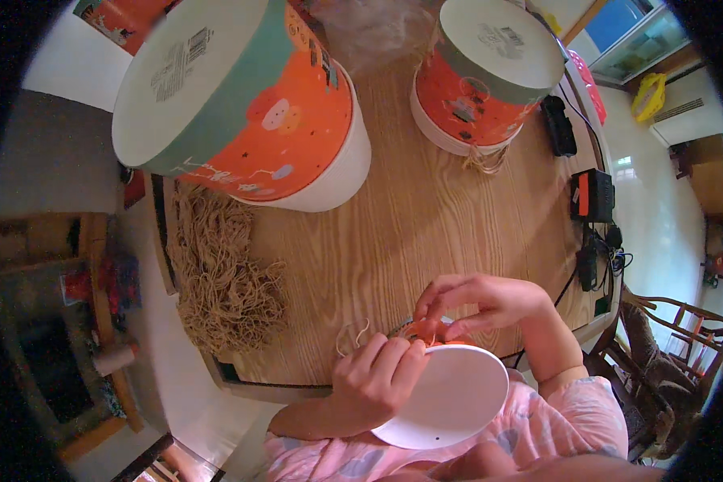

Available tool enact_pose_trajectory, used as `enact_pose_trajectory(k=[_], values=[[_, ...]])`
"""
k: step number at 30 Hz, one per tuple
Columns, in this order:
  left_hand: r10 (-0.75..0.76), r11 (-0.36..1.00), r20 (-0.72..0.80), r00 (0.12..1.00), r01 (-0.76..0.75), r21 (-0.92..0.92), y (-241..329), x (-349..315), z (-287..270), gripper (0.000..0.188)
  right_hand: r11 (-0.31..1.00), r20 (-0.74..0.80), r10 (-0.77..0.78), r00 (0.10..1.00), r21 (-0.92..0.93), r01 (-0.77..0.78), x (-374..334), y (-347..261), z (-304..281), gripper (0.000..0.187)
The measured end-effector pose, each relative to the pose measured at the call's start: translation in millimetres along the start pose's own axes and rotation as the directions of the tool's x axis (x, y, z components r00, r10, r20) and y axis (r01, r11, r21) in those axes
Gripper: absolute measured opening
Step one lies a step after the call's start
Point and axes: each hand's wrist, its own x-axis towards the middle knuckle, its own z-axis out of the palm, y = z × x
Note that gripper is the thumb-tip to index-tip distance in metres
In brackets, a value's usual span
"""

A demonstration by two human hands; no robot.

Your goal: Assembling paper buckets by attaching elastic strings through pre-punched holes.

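A paper bucket with a white round lid (450,402) leans against my lap at the table's front edge, its lid tipped toward me. A strip of its orange side (454,341) shows beyond the rim. My left hand (377,377) is closed at the left of the rim, its fingers pinching a thin cord (362,331) whose loose end curls up past the knuckles. Over the orange side my right hand (482,304) is bent, thumb and fingertips closed at the cord. Just where the cord runs between the fingers is partly hidden.
A heap of brown cords (221,277) lies at the table's left. Two larger orange-and-green buckets stand upside down behind: one at left (289,120), one at right (474,104). A black-and-orange box (592,195) with cables and a black case (558,126) line the right edge.
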Motion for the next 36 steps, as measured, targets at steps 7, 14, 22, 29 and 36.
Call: enact_pose_trajectory(k=[7,14,22,29,36], values=[[0.016,1.000,0.014,1.000,-0.017,0.018,-2.5,0.4,-0.4,0.028,0.964,0.068,0.263,0.962,0.022,-0.265,-6.7,-1.5,-3.1,0.014],[0.011,1.000,-0.028,1.000,-0.010,0.008,-1.8,0.0,2.1,0.028,0.941,-0.139,0.264,0.954,-0.180,-0.287,-20.3,-10.2,-8.8,0.010],[-0.098,0.995,-0.072,0.993,0.100,0.029,9.1,8.7,6.0,0.018,0.881,-0.450,0.268,0.852,-0.245,-0.406,-6.8,-42.9,-4.7,0.008],[-0.114,0.993,-0.253,0.961,0.114,-0.013,8.2,10.5,26.4,0.013,0.720,-0.263,0.234,0.936,-0.600,-0.348,28.3,-74.7,-6.7,0.010],[-0.351,0.765,-0.111,0.930,0.217,-0.606,-20.1,22.9,14.9,0.020,0.612,-0.211,0.349,0.913,-0.687,-0.392,36.7,-90.4,-4.9,0.012]])
